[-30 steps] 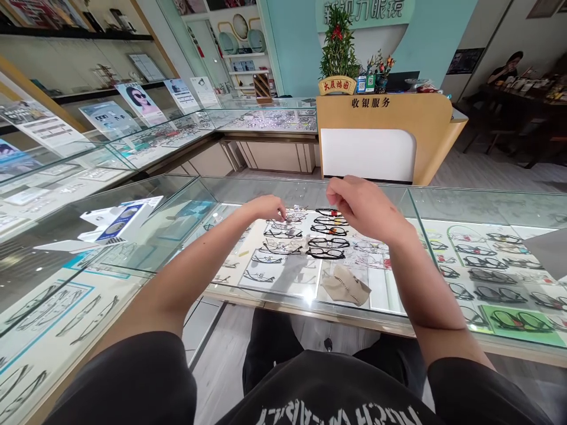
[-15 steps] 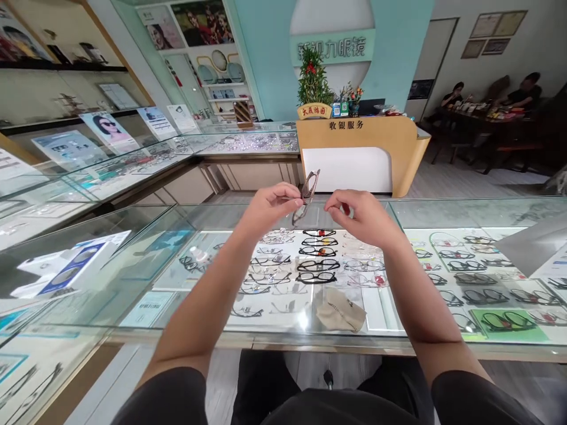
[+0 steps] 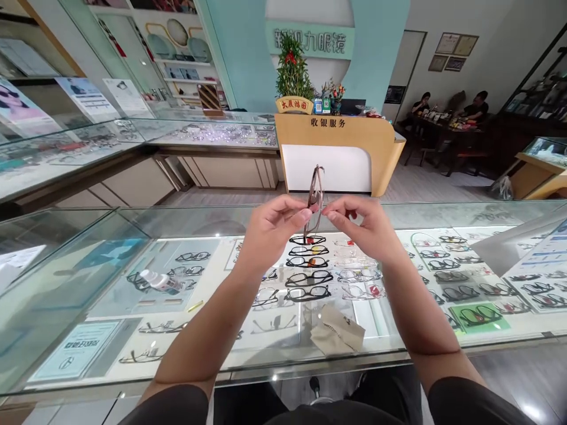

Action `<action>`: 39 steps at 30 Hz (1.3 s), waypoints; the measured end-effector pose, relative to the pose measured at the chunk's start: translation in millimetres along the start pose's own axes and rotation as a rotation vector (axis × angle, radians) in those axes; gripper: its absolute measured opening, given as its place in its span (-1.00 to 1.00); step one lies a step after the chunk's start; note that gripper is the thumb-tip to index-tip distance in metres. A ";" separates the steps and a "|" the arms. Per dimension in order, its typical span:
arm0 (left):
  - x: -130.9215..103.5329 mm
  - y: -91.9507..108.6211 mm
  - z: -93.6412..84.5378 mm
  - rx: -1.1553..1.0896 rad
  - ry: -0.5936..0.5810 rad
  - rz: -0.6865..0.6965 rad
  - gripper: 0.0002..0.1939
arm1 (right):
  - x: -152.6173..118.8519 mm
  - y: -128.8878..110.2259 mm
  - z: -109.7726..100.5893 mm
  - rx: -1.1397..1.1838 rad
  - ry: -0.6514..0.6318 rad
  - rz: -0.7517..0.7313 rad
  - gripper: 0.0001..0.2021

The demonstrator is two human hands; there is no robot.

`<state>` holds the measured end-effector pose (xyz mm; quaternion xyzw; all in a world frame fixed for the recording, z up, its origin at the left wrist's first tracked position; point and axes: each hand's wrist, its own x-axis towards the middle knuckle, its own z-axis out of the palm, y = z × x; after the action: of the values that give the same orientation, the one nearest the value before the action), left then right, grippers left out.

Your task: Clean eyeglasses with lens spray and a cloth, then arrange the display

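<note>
A pair of eyeglasses (image 3: pixel 315 184) stands on edge above the glass counter, seen nearly end-on. My left hand (image 3: pixel 275 229) pinches it between thumb and fingers on the left side. From the right, my right hand (image 3: pixel 364 229) closes thumb and forefinger at the other side of the frame; the exact contact is small. Beneath the hands, black-rimmed glasses (image 3: pixel 309 293) lie in a column inside the display case. A beige cloth (image 3: pixel 337 332) with a thin chain across it rests on the glass nearer my body.
The glass display counter (image 3: pixel 248 370) runs across in front of me. On the left lie a small white bottle (image 3: pixel 160 281) and a pale-blue card (image 3: pixel 75 349). Beyond stands a cashier desk (image 3: pixel 339 131) with a plant (image 3: pixel 293 68). Two people sit at a table far right.
My right hand has come in to the eyeglasses, where before it was apart from them. The glasses have turned more upright in my left hand. The view has swung and tilted down.
</note>
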<state>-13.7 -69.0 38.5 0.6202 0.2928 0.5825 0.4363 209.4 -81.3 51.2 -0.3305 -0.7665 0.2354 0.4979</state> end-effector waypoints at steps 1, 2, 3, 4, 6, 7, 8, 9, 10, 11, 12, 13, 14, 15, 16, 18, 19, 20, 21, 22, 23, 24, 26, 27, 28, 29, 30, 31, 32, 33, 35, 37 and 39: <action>-0.1 0.0 -0.1 -0.003 -0.002 -0.005 -0.69 | 0.4 -0.1 1.3 0.009 0.007 0.005 -0.87; -0.2 0.3 0.1 -0.004 -0.004 -0.009 -0.69 | 0.6 -0.5 2.4 0.016 0.011 0.011 -0.88; -0.4 0.9 0.4 -0.003 -0.004 -0.013 -0.69 | 0.6 -1.0 3.5 0.020 0.012 0.017 -0.88; -0.6 1.5 0.8 -0.001 -0.005 -0.015 -0.70 | 0.4 -1.8 4.5 0.022 0.011 0.022 -0.88; -1.3 2.5 1.7 -0.002 -0.008 -0.014 -0.71 | -0.2 -3.3 6.3 0.023 0.015 0.025 -0.86; -1.5 2.6 2.0 -0.007 -0.010 -0.014 -0.71 | -0.5 -3.9 7.1 0.024 0.021 0.023 -0.86; -1.7 2.5 2.2 -0.012 -0.013 -0.013 -0.71 | -0.7 -4.4 7.7 0.024 0.026 0.022 -0.86; -1.7 2.1 2.4 -0.019 -0.017 -0.011 -0.71 | -0.8 -4.8 8.1 0.025 0.030 0.022 -0.87; -1.7 1.4 2.6 -0.025 -0.023 -0.009 -0.71 | -0.8 -5.0 8.3 0.027 0.032 0.022 -0.87; -1.5 0.7 2.7 -0.030 -0.029 -0.008 -0.70 | -0.8 -5.2 8.5 0.031 0.033 0.021 -0.87; -1.3 0.0 2.8 -0.033 -0.035 -0.007 -0.70 | -0.7 -5.3 8.5 0.036 0.033 0.020 -0.87; -1.2 -0.7 2.9 -0.034 -0.042 -0.007 -0.71 | -0.6 -5.4 8.6 0.041 0.034 0.018 -0.86; -1.1 -1.1 3.0 -0.032 -0.046 -0.005 -0.72 | -0.4 -5.7 8.6 0.046 0.034 0.015 -0.86; -1.2 -1.1 3.1 -0.026 -0.048 -0.003 -0.72 | -0.3 -6.0 8.7 0.052 0.038 0.010 -0.85; -1.3 -0.8 3.2 -0.016 -0.047 0.002 -0.73 | -0.2 -6.5 8.9 0.057 0.044 0.005 -0.85; -1.7 1.0 3.4 0.010 -0.047 0.012 -0.72 | -0.1 -7.7 9.3 0.068 0.060 -0.005 -0.86; -1.9 2.4 3.4 0.021 -0.045 0.015 -0.70 | 0.0 -8.3 9.3 0.070 0.070 -0.005 -0.86; -1.9 3.8 3.3 0.030 -0.040 0.016 -0.68 | 0.0 -8.7 9.3 0.066 0.080 -0.002 -0.86; -1.8 5.2 3.0 0.037 -0.033 0.017 -0.65 | -0.1 -9.0 9.0 0.056 0.091 0.005 -0.86; -1.5 6.5 2.2 0.046 -0.021 0.019 -0.63 | -0.2 -9.1 8.6 0.039 0.102 0.013 -0.86; -1.0 7.4 1.1 0.058 -0.005 0.022 -0.62 | -0.4 -8.9 8.1 0.017 0.116 0.021 -0.87; -0.3 8.0 -0.4 0.075 0.012 0.027 -0.62 | -0.6 -8.3 7.4 -0.009 0.131 0.028 -0.87; 1.5 8.0 -4.9 0.114 0.038 0.045 -0.64 | -0.9 -6.5 5.9 -0.069 0.173 0.023 -0.87; 2.5 7.7 -7.7 0.129 0.049 0.059 -0.65 | -0.8 -5.3 5.1 -0.103 0.196 0.009 -0.87; 3.5 7.2 -10.8 0.142 0.056 0.075 -0.67 | -0.7 -3.9 4.3 -0.136 0.220 -0.010 -0.87; 4.5 6.8 -14.2 0.152 0.061 0.091 -0.70 | -0.4 -2.6 3.4 -0.165 0.242 -0.032 -0.87; 5.4 6.5 -17.6 0.162 0.067 0.107 -0.72 | 0.0 -1.2 2.5 -0.188 0.262 -0.053 -0.87; 6.2 6.5 -21.1 0.171 0.071 0.121 -0.74 | 0.5 0.1 1.4 -0.205 0.283 -0.073 -0.87; 6.9 6.7 -24.5 0.180 0.075 0.134 -0.76 | 1.0 1.4 0.2 -0.220 0.305 -0.090 -0.87; 7.5 7.1 -27.9 0.190 0.076 0.145 -0.77 | 1.5 2.6 -1.1 -0.236 0.330 -0.106 -0.88; 8.4 8.4 -34.2 0.208 0.077 0.165 -0.79 | 2.2 4.9 -3.9 -0.274 0.391 -0.139 -0.88; 9.0 10.0 -39.7 0.219 0.074 0.171 -0.81 | 2.7 6.9 -6.2 -0.309 0.453 -0.171 -0.89; 9.7 11.2 -43.9 0.219 0.064 0.168 -0.81 | 3.2 8.4 -7.3 -0.334 0.502 -0.205 -0.89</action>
<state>-56.8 -56.8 50.3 0.6675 0.3154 0.6011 0.3060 217.6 -73.0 50.2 -0.3765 -0.6771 -0.0339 0.6313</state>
